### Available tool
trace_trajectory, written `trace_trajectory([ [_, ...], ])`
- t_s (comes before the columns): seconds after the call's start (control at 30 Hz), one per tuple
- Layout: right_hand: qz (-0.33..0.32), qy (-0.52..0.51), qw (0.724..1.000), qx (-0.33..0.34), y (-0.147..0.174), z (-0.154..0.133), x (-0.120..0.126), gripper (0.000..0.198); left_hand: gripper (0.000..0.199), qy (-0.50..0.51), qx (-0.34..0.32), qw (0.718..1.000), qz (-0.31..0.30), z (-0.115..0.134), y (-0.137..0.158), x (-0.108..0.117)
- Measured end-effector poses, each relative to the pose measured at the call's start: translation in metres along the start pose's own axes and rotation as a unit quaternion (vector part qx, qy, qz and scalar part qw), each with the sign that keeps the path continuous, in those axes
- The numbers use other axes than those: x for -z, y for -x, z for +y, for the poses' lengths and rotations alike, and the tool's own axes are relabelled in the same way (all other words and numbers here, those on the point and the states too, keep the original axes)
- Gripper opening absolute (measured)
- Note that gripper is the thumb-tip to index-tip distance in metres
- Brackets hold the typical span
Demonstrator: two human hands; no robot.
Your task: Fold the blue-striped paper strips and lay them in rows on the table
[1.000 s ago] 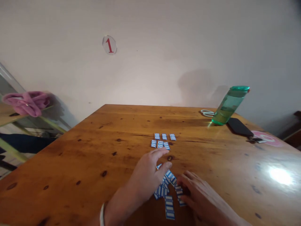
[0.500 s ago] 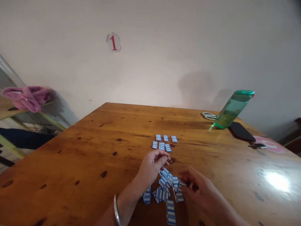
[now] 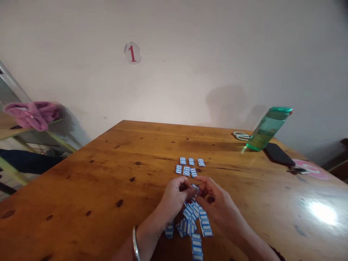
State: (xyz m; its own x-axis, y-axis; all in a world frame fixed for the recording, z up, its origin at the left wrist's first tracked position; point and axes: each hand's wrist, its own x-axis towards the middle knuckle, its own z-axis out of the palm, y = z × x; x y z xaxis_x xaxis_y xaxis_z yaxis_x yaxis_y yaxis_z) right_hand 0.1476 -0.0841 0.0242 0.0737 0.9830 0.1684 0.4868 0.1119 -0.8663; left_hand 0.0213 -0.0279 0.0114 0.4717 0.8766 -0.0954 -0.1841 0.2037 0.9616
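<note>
- Strip-like, blue-and-white, a small piece point(image 3: 195, 187) sits between both hands, just above the counter point(image 3: 95, 174) and short of the laid-out rows.
- The left hand point(image 3: 183, 191) has thumb and curled fingers clamped on the piece from one side, wrist bracelet point(image 3: 135, 243) clear of it.
- The right hand point(image 3: 205, 190) meets it from the other side, seemingly clamped on it too, though the exact contact is partly hidden; a piece so little probably needs fingertips rather than palms.
- Six similar pieces lie flat beyond the hands, in a far row point(image 3: 191, 162) and a near row point(image 3: 186, 171) of three; the spacing suggests deliberate placing, though the near row's right two nearly touch.
- Below the hands, a jumbled pile point(image 3: 187, 226) overlaps itself, apparently kept within short reach.
- A longer strip point(image 3: 205, 222) slants along the pile's right side, another point(image 3: 197, 247) lies nearest the person, and a third point(image 3: 169, 231) is partly covered by the left wrist.
- The green bottle point(image 3: 268, 128) and dark phone-like slab point(image 3: 279, 154) stand well apart at right, leaving both forearms unobstructed.
</note>
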Motion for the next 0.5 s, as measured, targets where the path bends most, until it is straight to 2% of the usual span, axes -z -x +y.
trace_trajectory([
  [0.1,0.000,0.006,1.000,0.009,-0.005,-0.001,0.009,0.025,0.027,0.046,0.012,0.998,0.041,0.011,0.002,0.003],
  [0.23,-0.006,0.067,0.998,0.014,-0.008,0.008,0.014,0.018,0.021,0.100,0.020,0.992,0.069,0.019,0.004,0.007],
  [0.37,-0.067,0.108,0.991,0.052,-0.003,0.016,0.007,0.018,0.015,0.143,0.016,0.987,0.075,0.019,0.003,0.011],
  [0.5,-0.125,0.176,0.972,0.089,0.000,0.015,0.002,0.020,0.011,0.175,0.015,0.980,0.098,0.019,0.001,0.015],
])
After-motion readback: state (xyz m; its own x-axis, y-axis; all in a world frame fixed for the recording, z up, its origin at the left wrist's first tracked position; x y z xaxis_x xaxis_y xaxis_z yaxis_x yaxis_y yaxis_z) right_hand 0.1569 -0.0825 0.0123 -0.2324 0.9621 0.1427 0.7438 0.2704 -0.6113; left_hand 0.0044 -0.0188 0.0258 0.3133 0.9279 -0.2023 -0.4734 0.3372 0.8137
